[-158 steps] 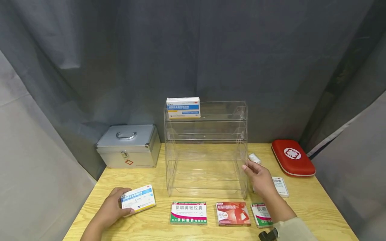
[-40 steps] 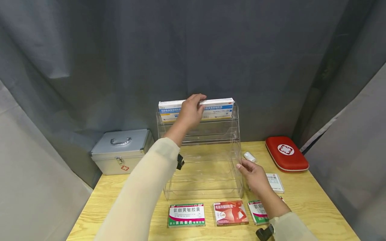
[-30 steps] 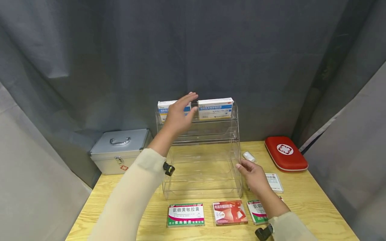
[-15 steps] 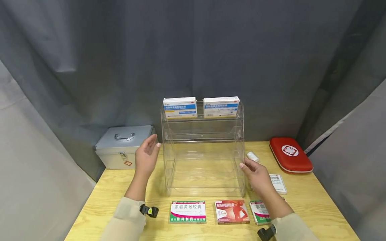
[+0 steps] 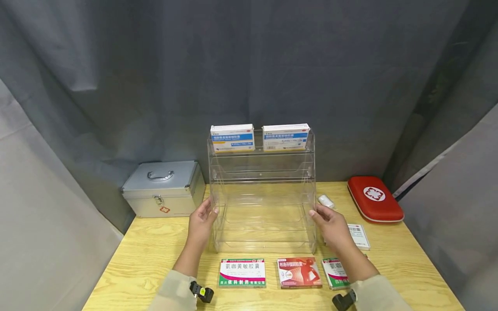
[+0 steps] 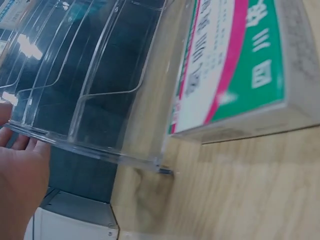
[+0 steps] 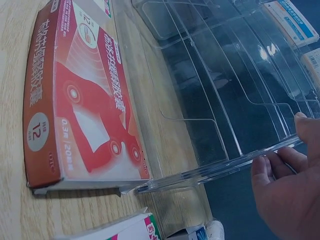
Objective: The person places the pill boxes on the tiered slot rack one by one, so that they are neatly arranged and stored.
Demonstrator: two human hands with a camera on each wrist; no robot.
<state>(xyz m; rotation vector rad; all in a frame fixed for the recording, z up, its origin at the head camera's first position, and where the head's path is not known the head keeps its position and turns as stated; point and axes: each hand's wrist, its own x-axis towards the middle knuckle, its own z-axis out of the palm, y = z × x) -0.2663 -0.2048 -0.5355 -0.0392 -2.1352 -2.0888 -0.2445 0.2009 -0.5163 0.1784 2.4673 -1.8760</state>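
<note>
A clear plastic rack is standing upright on a wooden table, near the middle of the head view, its stepped tiers facing the person. The left hand is gripping the rack's left side panel, thumb on one face and fingers on the other, nearly closed on the thin plastic. The right hand is pinching the right side panel in the same way, at about the same height. Both hands are holding only the rack.

In the top tier, two blue-and-white boxes, a left one and a right one, are standing side by side with a gap between them. Just in front of the rack, a green-and-white box and a red box are lying flat; beside the red one, a second green-and-white box is lying partly hidden by the right forearm. A white box is showing behind that arm. Farther out, a silver case is sitting left of the rack, and a red case is lying to the right. A gray curtain is hanging behind everything.
</note>
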